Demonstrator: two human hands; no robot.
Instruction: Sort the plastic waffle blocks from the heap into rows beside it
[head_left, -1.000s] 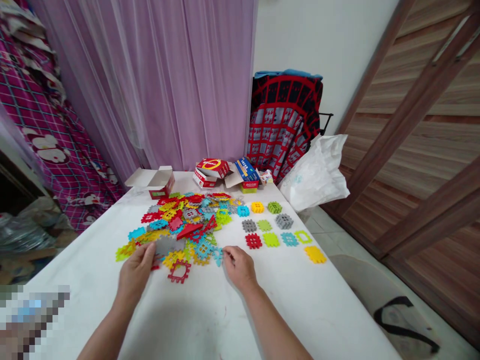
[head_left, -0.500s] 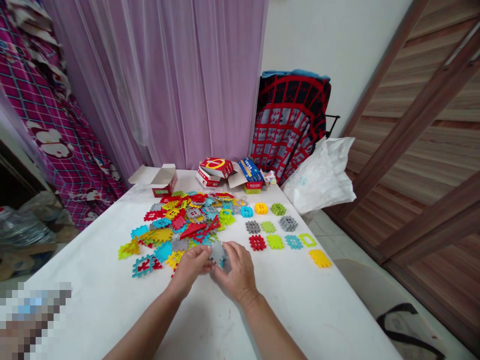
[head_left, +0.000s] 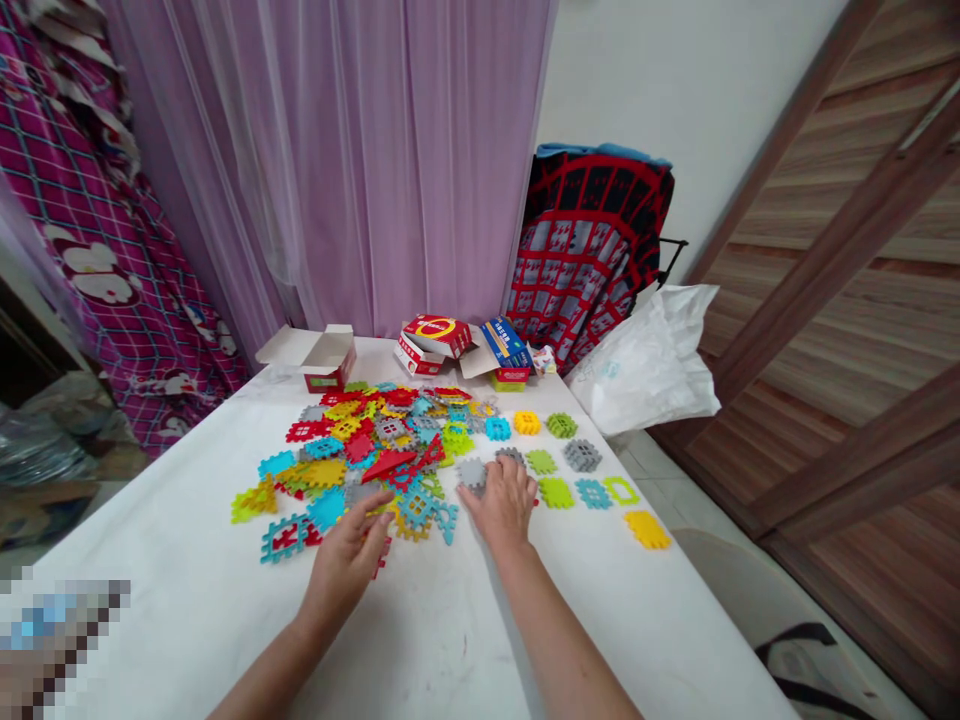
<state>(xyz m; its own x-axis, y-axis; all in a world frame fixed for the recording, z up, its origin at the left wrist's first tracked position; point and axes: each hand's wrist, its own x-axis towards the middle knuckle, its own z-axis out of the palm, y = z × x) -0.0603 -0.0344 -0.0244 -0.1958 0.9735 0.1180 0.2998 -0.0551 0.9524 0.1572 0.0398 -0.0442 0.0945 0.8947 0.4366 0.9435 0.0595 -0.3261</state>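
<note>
A light grey square interlocking tile [head_left: 472, 473] with notched edges is in my right hand [head_left: 504, 505], which is low over the table left of the sorted tiles. Behind those fingers a darker grey tile [head_left: 511, 455] shows in part, and a red tile is mostly hidden. My left hand [head_left: 346, 550] has its fingers apart and holds nothing, close to the front of the mixed tile pile [head_left: 390, 464]. Near it lie a blue triangular piece [head_left: 447, 521] and a turquoise frame tile [head_left: 279, 538].
Sorted tiles lie to the right, among them a lime tile [head_left: 556, 492], a grey stack [head_left: 583, 455] and a yellow tile [head_left: 647, 530]. Opened boxes [head_left: 330, 362] stand at the table's back. A white plastic bag [head_left: 645, 360] hangs by the right edge.
My left hand has let go of the grey tile and drawn back to the left. My right hand has carried the tile rightward and away from me, towards the sorted tiles.
</note>
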